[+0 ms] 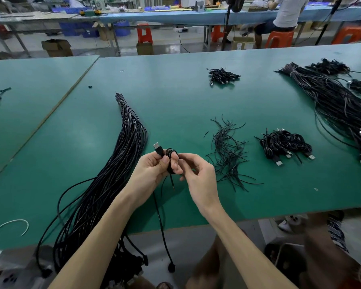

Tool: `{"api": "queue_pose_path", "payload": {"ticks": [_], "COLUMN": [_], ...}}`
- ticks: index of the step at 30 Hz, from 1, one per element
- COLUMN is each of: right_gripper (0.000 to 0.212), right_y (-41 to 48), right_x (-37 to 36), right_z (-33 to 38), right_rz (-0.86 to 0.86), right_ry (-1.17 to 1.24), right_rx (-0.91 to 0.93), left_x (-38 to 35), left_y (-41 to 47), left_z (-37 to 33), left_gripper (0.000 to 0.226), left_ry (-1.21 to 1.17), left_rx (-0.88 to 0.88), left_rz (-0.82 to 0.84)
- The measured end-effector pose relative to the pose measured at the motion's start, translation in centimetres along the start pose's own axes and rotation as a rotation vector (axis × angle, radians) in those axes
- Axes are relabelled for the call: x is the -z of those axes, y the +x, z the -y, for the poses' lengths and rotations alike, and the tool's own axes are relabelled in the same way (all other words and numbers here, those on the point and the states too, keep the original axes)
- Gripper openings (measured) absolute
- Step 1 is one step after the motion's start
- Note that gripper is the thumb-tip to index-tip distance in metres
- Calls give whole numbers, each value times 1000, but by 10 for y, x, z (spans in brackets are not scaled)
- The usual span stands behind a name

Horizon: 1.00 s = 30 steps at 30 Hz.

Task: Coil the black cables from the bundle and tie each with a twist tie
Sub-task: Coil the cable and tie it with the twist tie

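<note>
My left hand (149, 168) grips a small black cable coil (171, 154) with its USB plug (158, 148) sticking up. My right hand (196, 174) pinches the same coil from the right; a short bare-tipped end (172, 183) hangs below it. A long bundle of black cables (113, 174) lies on the green table (175, 97) left of my hands and droops over the front edge. Loose black twist ties (227, 151) lie in a pile to the right. A heap of tied coils (283, 144) sits further right.
Another small heap of coils (222, 76) lies at the table's far middle. A second large cable bundle (331, 101) spreads along the right side. A white tie (10, 226) lies at the near left. A person (283, 15) sits at a far bench.
</note>
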State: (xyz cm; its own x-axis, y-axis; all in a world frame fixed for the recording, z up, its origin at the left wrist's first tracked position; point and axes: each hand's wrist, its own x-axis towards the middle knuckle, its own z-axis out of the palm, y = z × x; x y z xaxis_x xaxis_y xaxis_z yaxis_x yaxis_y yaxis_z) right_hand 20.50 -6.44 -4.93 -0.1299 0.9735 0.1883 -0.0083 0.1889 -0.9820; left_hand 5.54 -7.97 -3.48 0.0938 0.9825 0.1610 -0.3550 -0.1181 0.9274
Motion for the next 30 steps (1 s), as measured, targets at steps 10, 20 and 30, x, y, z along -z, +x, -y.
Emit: {"api": "queue_pose_path", "payload": {"ticks": [10, 20, 30], "right_gripper": [18, 20, 20], "right_y": [-4, -3, -3], "right_x": [1, -1, -2], "right_z": [6, 6, 5], "right_rz": [-37, -35, -33], "right_ry": [33, 9, -46], "right_rx": [75, 60, 54], "left_x": [-3, 3, 5], "left_y": [-2, 0, 0], "left_z": [-3, 1, 0], "left_gripper": [22, 20, 24], "left_ry": [29, -9, -10], "left_rx": [-56, -65, -30], "left_rz": [71, 41, 25]}}
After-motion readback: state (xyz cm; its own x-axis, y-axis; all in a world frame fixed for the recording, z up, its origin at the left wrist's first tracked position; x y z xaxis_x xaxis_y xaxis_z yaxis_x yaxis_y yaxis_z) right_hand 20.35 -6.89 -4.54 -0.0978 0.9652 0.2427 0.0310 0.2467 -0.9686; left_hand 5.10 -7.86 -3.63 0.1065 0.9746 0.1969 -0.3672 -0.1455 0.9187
